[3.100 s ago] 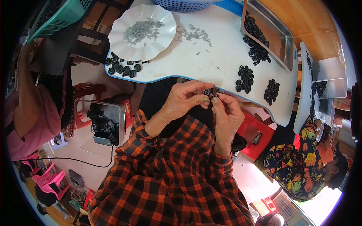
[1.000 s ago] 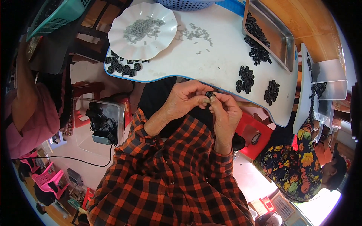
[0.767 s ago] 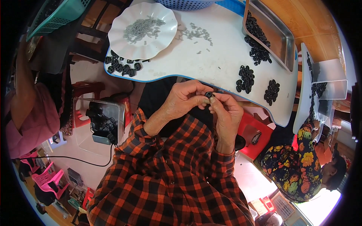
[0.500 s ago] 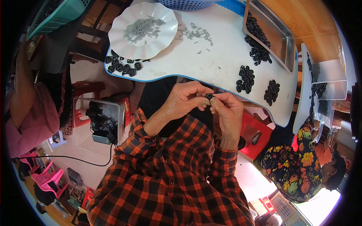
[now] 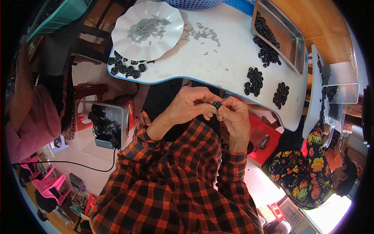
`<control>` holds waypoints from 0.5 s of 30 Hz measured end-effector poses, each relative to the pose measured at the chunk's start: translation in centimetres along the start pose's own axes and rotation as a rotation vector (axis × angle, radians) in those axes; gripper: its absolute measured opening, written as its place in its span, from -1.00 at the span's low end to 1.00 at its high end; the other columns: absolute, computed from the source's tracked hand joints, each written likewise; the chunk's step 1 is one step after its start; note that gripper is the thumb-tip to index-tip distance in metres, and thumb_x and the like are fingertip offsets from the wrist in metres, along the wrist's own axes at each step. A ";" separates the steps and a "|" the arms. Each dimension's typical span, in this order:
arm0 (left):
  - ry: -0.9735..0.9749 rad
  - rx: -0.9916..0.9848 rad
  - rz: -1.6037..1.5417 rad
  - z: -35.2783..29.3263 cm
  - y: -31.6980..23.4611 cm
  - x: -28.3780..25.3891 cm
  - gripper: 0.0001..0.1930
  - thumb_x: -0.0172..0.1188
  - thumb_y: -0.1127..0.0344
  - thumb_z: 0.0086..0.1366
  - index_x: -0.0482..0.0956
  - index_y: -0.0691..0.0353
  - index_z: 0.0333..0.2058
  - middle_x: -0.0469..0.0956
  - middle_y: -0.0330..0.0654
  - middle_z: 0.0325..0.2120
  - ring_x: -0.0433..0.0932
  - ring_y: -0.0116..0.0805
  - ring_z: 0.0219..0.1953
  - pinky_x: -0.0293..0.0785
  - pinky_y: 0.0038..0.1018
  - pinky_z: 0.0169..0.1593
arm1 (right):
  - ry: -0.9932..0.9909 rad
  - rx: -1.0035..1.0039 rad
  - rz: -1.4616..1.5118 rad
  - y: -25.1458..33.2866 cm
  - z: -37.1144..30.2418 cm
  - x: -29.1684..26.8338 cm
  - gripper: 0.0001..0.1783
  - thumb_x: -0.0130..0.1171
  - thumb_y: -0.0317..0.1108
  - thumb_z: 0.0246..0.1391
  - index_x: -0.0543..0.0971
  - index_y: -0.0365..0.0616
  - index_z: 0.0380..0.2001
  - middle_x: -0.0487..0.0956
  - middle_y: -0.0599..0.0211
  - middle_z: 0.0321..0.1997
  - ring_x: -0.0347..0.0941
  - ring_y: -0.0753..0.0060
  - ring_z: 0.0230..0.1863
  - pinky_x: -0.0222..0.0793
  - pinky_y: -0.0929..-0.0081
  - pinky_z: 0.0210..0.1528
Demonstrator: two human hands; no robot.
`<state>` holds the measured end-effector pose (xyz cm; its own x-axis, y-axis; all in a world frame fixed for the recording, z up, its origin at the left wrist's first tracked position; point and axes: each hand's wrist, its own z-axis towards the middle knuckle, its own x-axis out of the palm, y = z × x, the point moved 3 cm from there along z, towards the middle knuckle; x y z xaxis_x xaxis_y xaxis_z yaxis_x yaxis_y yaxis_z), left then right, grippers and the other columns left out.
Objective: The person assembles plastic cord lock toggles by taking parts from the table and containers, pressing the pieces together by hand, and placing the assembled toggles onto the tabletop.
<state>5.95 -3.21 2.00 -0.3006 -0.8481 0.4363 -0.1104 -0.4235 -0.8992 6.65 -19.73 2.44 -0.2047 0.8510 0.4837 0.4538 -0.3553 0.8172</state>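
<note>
A small black plastic part [image 5: 217, 104] is pinched between my two hands, just off the near edge of the white table [image 5: 218, 72]. My left hand [image 5: 193, 104] holds it between thumb and forefinger. From the other side, the thumb and fingertips of my right hand [image 5: 235, 115] close on it too. Ahead and left, a scalloped white plate [image 5: 120, 33] carries many short, clear little pieces [image 5: 148, 29]; more of these lie loose beside it. Black parts [image 5: 126, 68] are gathered by the plate, and two more black piles [image 5: 254, 81] rest ahead of my right hand.
A metal tray [image 5: 298, 50] with black parts stands at the far right, near a blue basket [image 5: 191, 4]. Left of me, a clear bin [image 5: 124, 117] holds a black device and cables. One person in a floral top [image 5: 300, 175] sits at right; a pink sleeve [image 5: 35, 121] shows left.
Both hands have shifted slightly and the black part has turned between the fingers, a little lower than before. My right fingertips have drawn closer together.
</note>
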 end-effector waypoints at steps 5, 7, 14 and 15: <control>0.041 -0.037 -0.033 -0.1 -0.1 -0.1 -0.78 0.21 0.59 0.12 0.55 0.47 -0.22 0.53 -0.18 -0.50 0.58 -0.46 -0.50 0.55 -0.61 -0.41 | 0.059 0.074 0.124 -0.6 0.2 0.3 -0.87 0.29 -0.53 -0.07 0.51 -0.28 -0.49 0.50 0.29 -0.48 0.35 0.58 -0.57 0.26 0.67 -0.52; 0.039 -0.035 -0.064 -0.3 0.0 -0.1 -0.79 0.21 0.59 0.11 0.55 0.48 -0.23 0.54 -0.18 -0.51 0.59 -0.45 -0.50 0.56 -0.61 -0.41 | 0.078 0.091 0.168 -0.8 0.3 0.4 -0.86 0.29 -0.53 -0.08 0.50 -0.28 -0.50 0.49 0.29 -0.48 0.34 0.57 -0.58 0.25 0.67 -0.53; 0.049 0.029 0.058 -0.1 -0.2 0.4 -0.83 0.20 0.53 0.16 0.54 0.42 -0.24 0.58 -0.16 -0.51 0.57 -0.52 -0.52 0.54 -0.64 -0.45 | 0.102 0.098 0.208 -0.8 0.3 0.2 -0.83 0.30 -0.50 -0.07 0.47 -0.25 -0.51 0.49 0.27 -0.49 0.35 0.57 -0.57 0.24 0.66 -0.52; 0.051 0.018 0.023 0.0 -0.2 0.5 -0.82 0.20 0.54 0.16 0.54 0.42 -0.23 0.59 -0.15 -0.48 0.57 -0.53 -0.51 0.55 -0.64 -0.43 | 0.091 0.095 0.220 -0.7 0.2 0.2 -0.83 0.30 -0.50 -0.07 0.47 -0.25 -0.51 0.49 0.27 -0.49 0.35 0.57 -0.56 0.25 0.65 -0.50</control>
<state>5.81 -3.56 2.42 -0.3503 -0.8408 0.4128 -0.0862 -0.4099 -0.9081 6.47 -19.19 1.93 -0.1674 0.7177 0.6760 0.5743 -0.4863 0.6585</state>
